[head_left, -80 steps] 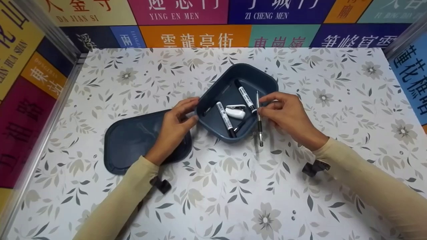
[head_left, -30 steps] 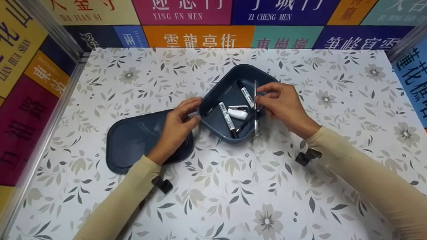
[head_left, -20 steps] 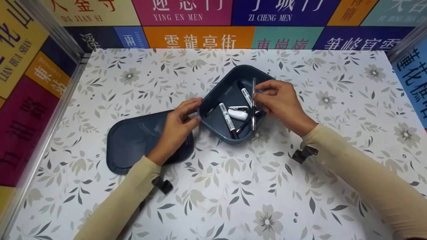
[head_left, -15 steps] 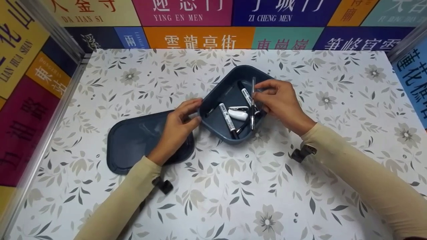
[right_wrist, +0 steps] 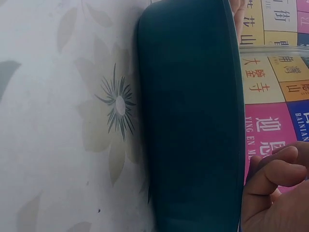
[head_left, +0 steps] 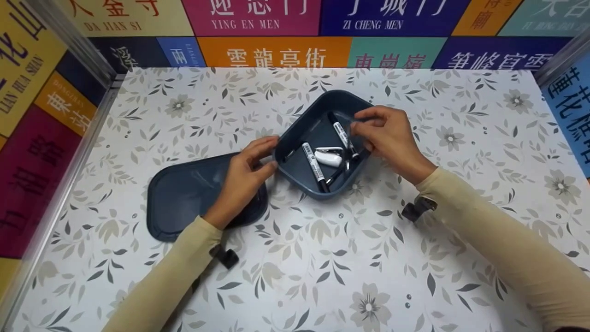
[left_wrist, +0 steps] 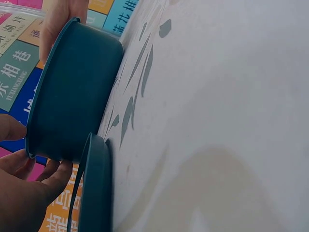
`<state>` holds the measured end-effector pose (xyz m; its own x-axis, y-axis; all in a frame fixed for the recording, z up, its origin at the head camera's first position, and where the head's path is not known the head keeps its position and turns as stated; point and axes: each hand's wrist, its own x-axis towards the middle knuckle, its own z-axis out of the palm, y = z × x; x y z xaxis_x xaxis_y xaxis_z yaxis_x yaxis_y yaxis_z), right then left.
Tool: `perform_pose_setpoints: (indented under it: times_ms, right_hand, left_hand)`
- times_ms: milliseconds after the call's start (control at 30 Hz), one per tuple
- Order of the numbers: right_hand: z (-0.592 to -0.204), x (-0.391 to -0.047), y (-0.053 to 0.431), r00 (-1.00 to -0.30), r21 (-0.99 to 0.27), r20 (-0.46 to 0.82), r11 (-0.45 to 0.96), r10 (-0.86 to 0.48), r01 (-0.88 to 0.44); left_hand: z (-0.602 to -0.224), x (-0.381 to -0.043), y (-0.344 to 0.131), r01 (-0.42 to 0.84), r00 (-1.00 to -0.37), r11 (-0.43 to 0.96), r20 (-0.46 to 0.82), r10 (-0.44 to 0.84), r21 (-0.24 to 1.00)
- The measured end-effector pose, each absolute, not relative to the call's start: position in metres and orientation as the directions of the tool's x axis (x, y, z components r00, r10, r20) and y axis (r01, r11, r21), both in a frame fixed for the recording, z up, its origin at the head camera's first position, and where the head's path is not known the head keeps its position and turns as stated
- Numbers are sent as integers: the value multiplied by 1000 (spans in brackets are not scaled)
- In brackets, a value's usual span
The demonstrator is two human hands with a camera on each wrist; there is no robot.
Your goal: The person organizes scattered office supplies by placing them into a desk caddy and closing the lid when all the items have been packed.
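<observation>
A dark blue plastic box (head_left: 302, 177) stands uncovered on the table. My left hand (head_left: 242, 177) holds its left corner, thumb and fingers spread around the outside wall, as the left wrist view also shows. Over the right rim hangs my right hand (head_left: 387, 136), thumb and forefinger close together with nothing visible between them. Below those fingertips a slim pen, blurred, lies or drops inside the box; its silver end (head_left: 347, 166) shows. Also inside are a marker (head_left: 313, 163), a second marker (head_left: 341, 133) and a white stapler (head_left: 328, 157).
The matching dark blue lid (head_left: 184, 198) lies flat left of the box, partly under my left hand. A leaf-patterned cover (head_left: 295, 258) spreads over the table. Panels with colourful lettering (head_left: 276, 50) border the back and sides.
My right hand has moved the pen up and left from outside the right rim to over the box. In the last half second the pen has left its fingers and gone down inside.
</observation>
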<state>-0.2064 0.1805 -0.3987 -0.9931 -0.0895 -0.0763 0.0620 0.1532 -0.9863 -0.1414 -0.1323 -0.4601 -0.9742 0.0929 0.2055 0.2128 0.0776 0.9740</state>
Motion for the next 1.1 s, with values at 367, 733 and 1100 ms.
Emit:
perform_pose_setpoints:
  times_ms: [367,733,1100]
  right_hand:
    - [-394,-199,186,-993,-993,-35,120,-111,21]
    - [-394,-192,190,-992,-995,-29,101,-122,16]
    - [-394,-175,185,-991,-985,14,169,-136,-37]
  left_hand:
    - [-458,-141,-130,222,-972,46,218,86,974]
    - [-457,-140,-129,237,-969,55,231,88,970]
    - [-450,-134,-133,254,-967,53,253,23,966]
